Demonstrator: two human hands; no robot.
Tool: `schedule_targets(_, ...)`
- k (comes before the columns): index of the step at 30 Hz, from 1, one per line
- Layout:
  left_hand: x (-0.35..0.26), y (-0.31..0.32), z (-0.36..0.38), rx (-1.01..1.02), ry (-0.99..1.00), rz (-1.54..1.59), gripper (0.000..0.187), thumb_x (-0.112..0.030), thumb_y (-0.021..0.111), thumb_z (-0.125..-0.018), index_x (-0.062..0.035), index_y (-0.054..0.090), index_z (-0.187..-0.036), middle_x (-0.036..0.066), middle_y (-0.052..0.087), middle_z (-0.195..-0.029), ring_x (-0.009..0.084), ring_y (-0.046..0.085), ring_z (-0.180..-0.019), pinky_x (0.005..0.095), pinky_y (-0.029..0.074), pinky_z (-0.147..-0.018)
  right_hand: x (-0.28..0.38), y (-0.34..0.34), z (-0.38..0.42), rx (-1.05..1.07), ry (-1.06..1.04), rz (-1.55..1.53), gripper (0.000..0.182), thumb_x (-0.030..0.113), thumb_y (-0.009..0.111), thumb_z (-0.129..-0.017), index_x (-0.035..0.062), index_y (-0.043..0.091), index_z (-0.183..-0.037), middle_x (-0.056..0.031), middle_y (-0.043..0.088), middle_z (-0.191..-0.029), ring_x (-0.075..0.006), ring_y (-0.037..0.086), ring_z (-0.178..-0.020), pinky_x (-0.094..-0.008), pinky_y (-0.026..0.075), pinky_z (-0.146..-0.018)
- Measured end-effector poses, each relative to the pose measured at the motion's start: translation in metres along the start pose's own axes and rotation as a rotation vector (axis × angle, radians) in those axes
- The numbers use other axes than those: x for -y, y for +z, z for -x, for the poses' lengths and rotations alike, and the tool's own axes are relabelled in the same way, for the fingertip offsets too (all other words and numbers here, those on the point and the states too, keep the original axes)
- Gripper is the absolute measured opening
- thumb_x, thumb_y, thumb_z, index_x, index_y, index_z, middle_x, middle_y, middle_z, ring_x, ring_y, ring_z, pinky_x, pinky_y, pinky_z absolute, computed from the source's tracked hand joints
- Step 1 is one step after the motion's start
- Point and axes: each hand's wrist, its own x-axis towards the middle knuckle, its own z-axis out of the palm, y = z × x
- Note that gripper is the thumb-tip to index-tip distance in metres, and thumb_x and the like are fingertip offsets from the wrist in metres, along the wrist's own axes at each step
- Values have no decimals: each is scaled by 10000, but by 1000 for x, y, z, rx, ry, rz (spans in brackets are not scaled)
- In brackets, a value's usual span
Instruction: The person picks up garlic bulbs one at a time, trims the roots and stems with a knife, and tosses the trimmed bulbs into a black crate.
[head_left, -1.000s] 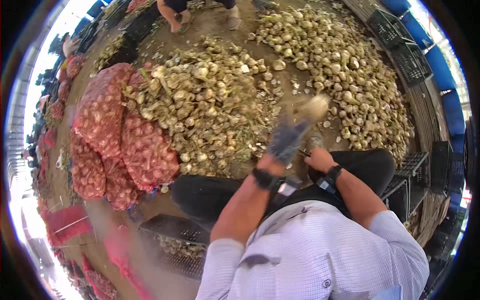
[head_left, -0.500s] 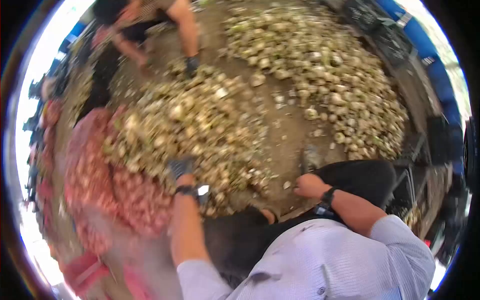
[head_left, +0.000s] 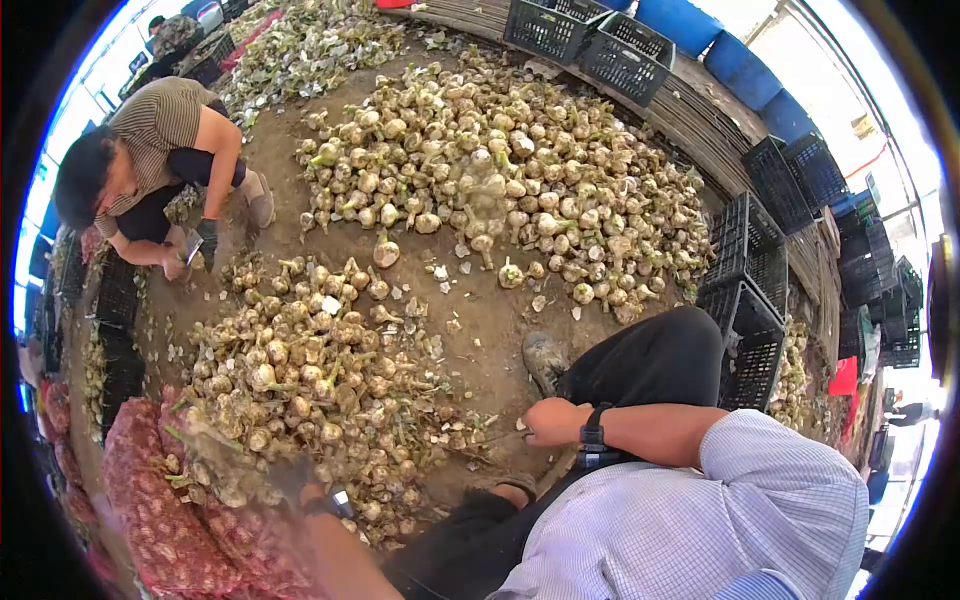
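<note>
My left hand, in a grey glove and smeared by motion, is at the near edge of a pile of garlic bulbs. Blurred bulbs lie just to its left, close to a red mesh sack filled with garlic. Whether its fingers grip anything cannot be made out. My right hand is closed in front of my bent knee. A small pale bit shows at its fingers, but what it holds is hidden.
A larger garlic heap spreads ahead. Black crates stand to the right, with blue barrels behind. A co-worker crouches at the left, hands low. My shoe rests on the dirt floor.
The view has swung, showing more of the far heap and crates. My left hand has shifted toward the sack side of the near pile. My right hand stays closed by my knee.
</note>
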Motion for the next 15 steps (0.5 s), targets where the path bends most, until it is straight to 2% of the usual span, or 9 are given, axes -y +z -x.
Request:
schedule_targets(1,-1,-2,2,-8,-54,143,721,-403,608,-900,-83,306,-1471,153,332,-1501,337,400,-1318,445,399,-1058,-2,4,-1,-19,-5,2,318,300,638,-757,-9,680,-819,-225,649,-775,-407,639,-774,-492,509,-733)
schedule_targets(3,35,26,-32,24,276,354,706,-393,610,-898,-70,329,-1459,149,384,-1467,331,473,-1239,455,463,-969,0,3,2,-55,-21,-7,317,299,633,-758,-6,676,-830,-228,648,-781,-410,637,-779,-495,508,-732)
schedule_targets(4,5,-27,34,142,210,692,660,-383,609,-899,-61,376,-1426,143,431,-1421,313,515,-1178,454,500,-890,3,-1,4,-75,-34,-16,319,298,630,-758,-7,671,-842,-231,647,-789,-411,635,-784,-495,507,-733)
schedule_targets(5,-46,-113,133,240,112,1025,616,-374,608,-900,-51,424,-1392,136,478,-1375,295,558,-1117,454,536,-811,6,-4,6,-95,-48,-26,321,297,626,-758,-7,666,-855,-235,646,-796,-412,633,-790,-496,506,-735)
schedule_targets(7,-25,-96,129,210,547,1001,525,-338,589,-913,-45,472,-1333,133,529,-1290,284,582,-1072,451,545,-775,7,-3,4,-112,-69,-55,329,307,632,-757,-1,667,-865,-232,647,-809,-412,631,-800,-498,501,-738)
schedule_targets(10,-26,-103,163,-23,984,690,348,-267,567,-915,-70,553,-1202,108,622,-1058,258,626,-935,453,550,-722,10,-9,8,-153,-104,-80,348,325,642,-758,-3,664,-871,-231,643,-803,-415,626,-790,-497,497,-723)
schedule_targets(11,-43,-139,211,69,1013,719,336,-264,573,-910,-76,562,-1188,100,632,-1031,256,631,-921,455,550,-715,12,-13,10,-165,-121,-84,355,332,645,-760,-6,662,-871,-231,640,-798,-416,624,-783,-496,496,-715)
schedule_targets(13,-61,-158,270,190,1065,753,320,-237,625,-872,-82,582,-1149,101,648,-985,270,640,-906,448,546,-722,12,-20,15,-230,-161,-98,319,297,630,-767,-13,661,-835,-229,640,-789,-413,620,-753,-490,495,-697)
schedule_targets(15,-60,-166,321,99,1246,585,291,-146,677,-796,-69,616,-1070,140,647,-981,315,625,-931,430,517,-790,19,-29,20,-223,-174,-157,292,270,630,-776,-13,661,-836,-229,637,-790,-408,615,-737,-485,491,-682)
